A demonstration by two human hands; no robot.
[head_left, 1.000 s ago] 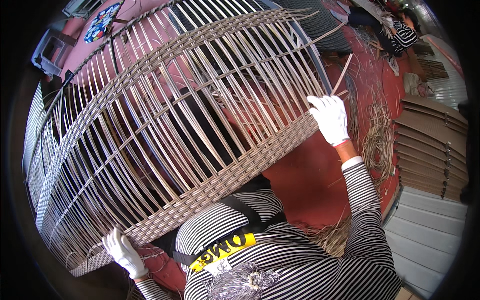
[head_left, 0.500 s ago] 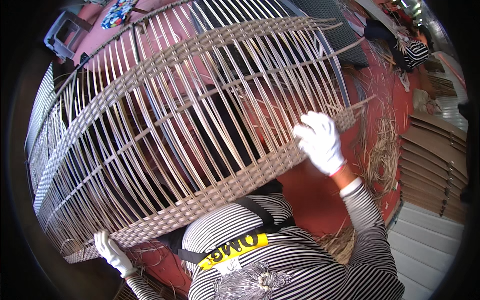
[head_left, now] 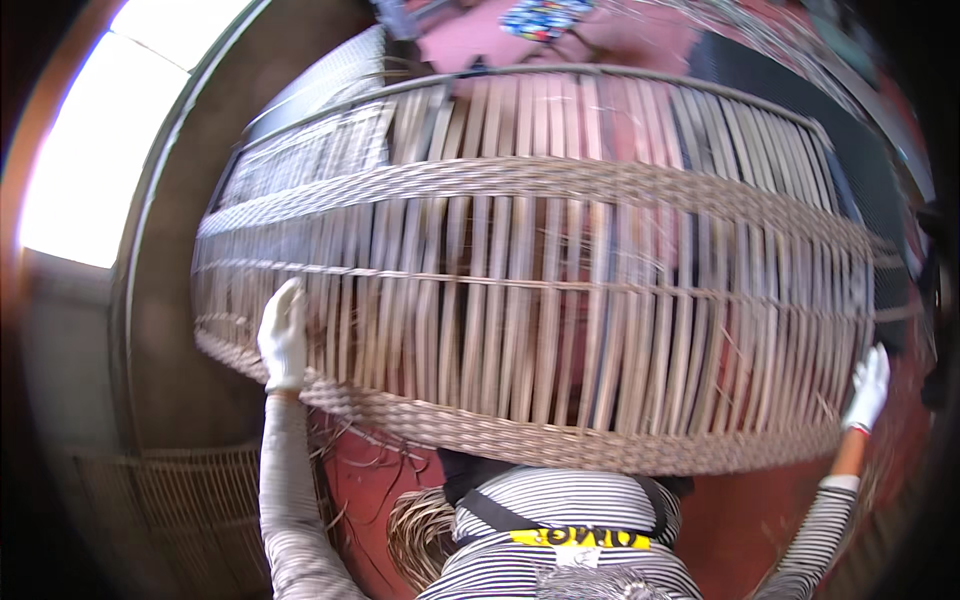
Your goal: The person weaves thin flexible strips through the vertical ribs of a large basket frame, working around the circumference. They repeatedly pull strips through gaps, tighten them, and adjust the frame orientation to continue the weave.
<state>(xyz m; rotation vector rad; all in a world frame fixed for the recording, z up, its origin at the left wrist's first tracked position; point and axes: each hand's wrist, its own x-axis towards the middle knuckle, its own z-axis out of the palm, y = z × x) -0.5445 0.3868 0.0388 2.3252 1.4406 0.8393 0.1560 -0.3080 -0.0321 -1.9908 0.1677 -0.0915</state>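
Note:
A large woven rattan-like panel point(head_left: 580, 443) spans the view before my torso, with a frame, many upright strands and dense woven bands along its near edge and across its upper part. A thin woven row crosses the strands between those bands. My left hand point(head_left: 284, 340), in a white glove, lies over the strands near the panel's left end, fingers stretched upward. At the right end my right hand point(head_left: 868, 388), also white-gloved, is beside the panel's edge with fingers extended. Motion blurs both hands, and contact with the strands is hard to make out.
A bundle of loose strands point(head_left: 418, 535) lies on the red floor left of my torso. A dark mesh panel point(head_left: 760, 85) stands behind at the right. A slatted panel point(head_left: 170, 490) is at the lower left. A colourful patterned seat point(head_left: 545, 18) shows at the back.
The view has swung left, and the panel now appears level rather than slanted. My left hand has moved from the lower left corner up over the strands; my right hand is now by the right end.

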